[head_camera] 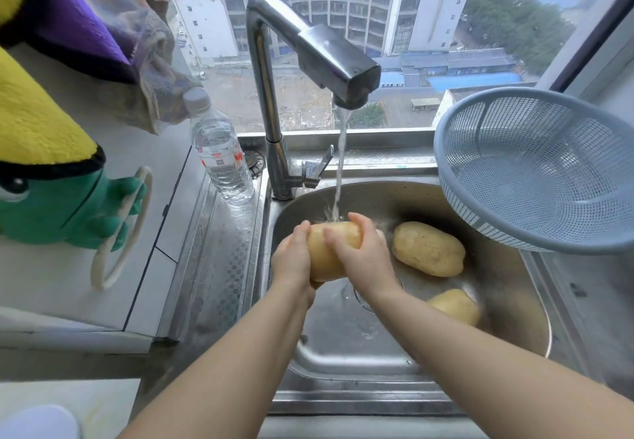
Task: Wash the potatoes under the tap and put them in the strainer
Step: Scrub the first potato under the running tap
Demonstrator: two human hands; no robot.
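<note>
Meanwhile, right forearm hides (perhaps half) one potato.

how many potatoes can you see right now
3. One potato is held under the running tap by the left hand and right hand; two lie in the sink, the larger behind the smaller. None are in the strainer.

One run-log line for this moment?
washing | left hand, right hand: grip potato under tap | sink: two potatoes | strainer: none
</note>
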